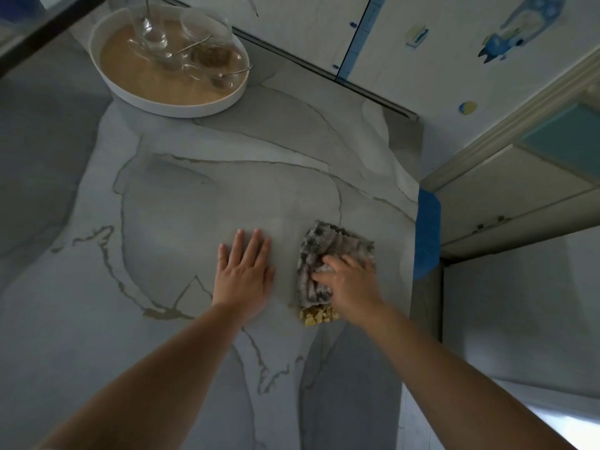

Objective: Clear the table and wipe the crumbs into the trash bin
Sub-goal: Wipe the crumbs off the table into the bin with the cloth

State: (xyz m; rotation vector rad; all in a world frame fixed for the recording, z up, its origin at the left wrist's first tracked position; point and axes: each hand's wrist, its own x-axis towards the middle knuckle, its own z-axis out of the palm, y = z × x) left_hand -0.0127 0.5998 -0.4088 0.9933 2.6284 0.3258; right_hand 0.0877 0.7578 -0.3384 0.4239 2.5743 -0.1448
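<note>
I am pressing my right hand down on the grey cloth, fingers bunched into its folds and gripping it, while my left hand is lying flat just left of the cloth, fingers spread wide and holding nothing, steadying me on the marble surface. The crumbs, a small yellow heap, are sitting against the cloth's near edge, beside my right wrist. To do this well I am thinking I should keep the cloth flat and its near edge tight to the surface, so the heap is travelling as one pile rather than scattering, and draw it steadily toward the surface's edge. I cannot see a trash bin anywhere, so where the heap must drop is unclear. Far beyond the cloth, to the left, the white round tray is holding clear glassware and spoons.
</note>
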